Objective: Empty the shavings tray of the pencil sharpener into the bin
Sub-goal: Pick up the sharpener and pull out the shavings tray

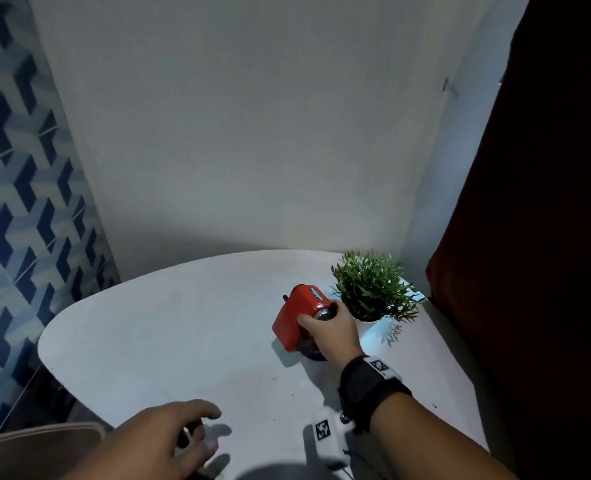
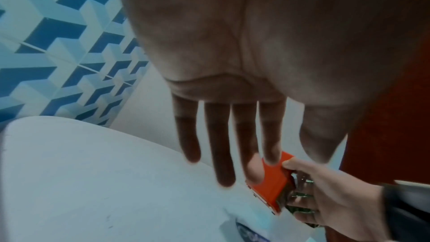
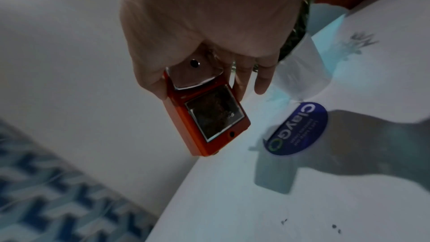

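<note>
Your right hand (image 1: pixel 332 329) is gripping the red pencil sharpener (image 1: pixel 299 315), thumb on one side and fingers on the other, holding it tilted just beside the potted plant (image 1: pixel 373 285). Its clear shavings tray (image 3: pixel 214 115) is seated in the body and appears to be holding dark shavings. Your left hand (image 1: pixel 162 441) is hovering over the table (image 1: pixel 148 341), fingers extended and holding nothing.

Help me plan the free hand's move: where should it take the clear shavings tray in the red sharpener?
Probably the clear shavings tray's exposed face, pinched at its side edges from the front. It sits recessed in the red pencil sharpener, which the right hand holds tilted at the other end.
</note>
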### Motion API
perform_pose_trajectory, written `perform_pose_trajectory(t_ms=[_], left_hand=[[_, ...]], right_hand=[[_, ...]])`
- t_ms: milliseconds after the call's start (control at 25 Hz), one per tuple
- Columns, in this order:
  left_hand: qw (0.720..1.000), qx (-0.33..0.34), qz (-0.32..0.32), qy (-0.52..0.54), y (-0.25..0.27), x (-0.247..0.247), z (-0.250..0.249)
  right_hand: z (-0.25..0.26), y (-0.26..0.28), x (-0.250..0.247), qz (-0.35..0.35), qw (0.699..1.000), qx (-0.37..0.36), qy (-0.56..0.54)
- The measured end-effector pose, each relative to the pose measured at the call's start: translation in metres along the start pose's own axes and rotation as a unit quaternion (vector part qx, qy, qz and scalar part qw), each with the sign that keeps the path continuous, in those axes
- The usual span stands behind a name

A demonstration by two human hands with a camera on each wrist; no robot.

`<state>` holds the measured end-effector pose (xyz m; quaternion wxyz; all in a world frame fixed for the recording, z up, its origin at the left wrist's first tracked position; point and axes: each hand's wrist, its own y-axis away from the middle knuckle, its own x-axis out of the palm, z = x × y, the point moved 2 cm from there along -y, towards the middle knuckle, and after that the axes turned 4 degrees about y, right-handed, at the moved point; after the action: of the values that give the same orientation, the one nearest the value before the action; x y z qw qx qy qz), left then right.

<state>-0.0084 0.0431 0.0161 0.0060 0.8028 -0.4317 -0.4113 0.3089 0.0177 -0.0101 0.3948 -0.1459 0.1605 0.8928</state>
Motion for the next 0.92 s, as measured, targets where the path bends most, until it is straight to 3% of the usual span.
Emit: perform_pose_trajectory(t_ms=[40, 200, 320, 480, 600, 760, 920], left_hand=[[0.998, 0.03, -0.056, 0.012, 0.009, -0.001, -0.011], [0.977, 0.063, -0.117, 0.164, 0.016, 0.007, -0.042], [0.958, 0.1, -0.017, 0.268, 0.03, 0.028, -0.07], [0.899, 0.175, -0.004, 0.402, 0.047, 0.054, -0.096], [0.839, 0.191, -0.091, 0.501, 0.048, 0.067, -0.115], [0.82, 0.205, -0.225, 0.484, 0.041, 0.074, -0.123], [0.78, 0.184, -0.308, 0.513, 0.025, 0.063, -0.118]], right_hand=[[0.006, 0.02, -0.009, 0.023, 0.999, -0.017, -0.025], [0.025, 0.104, -0.044, 0.108, 0.985, -0.073, -0.114], [0.028, 0.16, -0.059, 0.123, 0.979, -0.094, -0.135], [0.046, 0.214, -0.073, 0.079, 0.975, -0.149, -0.148], [0.065, 0.233, -0.08, 0.07, 0.963, -0.203, -0.164], [0.06, 0.234, -0.079, 0.091, 0.951, -0.238, -0.174], [0.042, 0.217, -0.076, 0.17, 0.951, -0.236, -0.108]])
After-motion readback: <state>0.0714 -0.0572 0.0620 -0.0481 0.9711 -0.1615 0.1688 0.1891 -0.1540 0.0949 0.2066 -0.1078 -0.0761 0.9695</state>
